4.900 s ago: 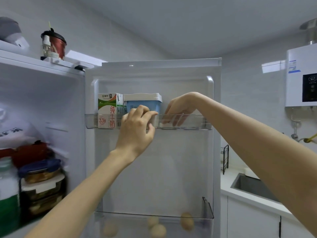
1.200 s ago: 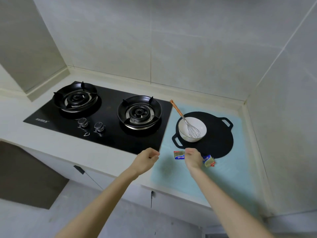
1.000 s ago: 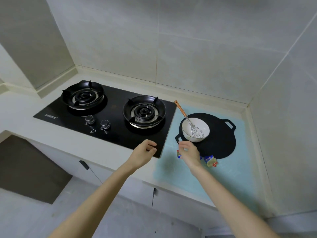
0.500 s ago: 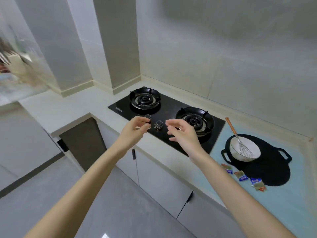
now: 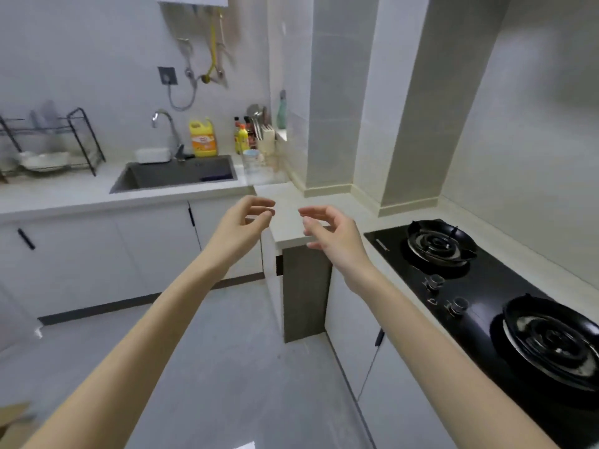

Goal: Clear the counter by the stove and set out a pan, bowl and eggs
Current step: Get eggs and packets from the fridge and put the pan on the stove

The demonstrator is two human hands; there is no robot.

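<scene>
Black stove (image 5: 496, 286), yellow detergent jug (image 5: 203, 139), dark grey sink (image 5: 176, 175), white cabinets (image 5: 97, 254), pale grey floor (image 5: 243, 367).

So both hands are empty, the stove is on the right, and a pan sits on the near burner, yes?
Not quite: the head view shows the near burner bare, nothing on it. The rest holds: left hand and right hand are both empty, and the stove is on the right.
</scene>
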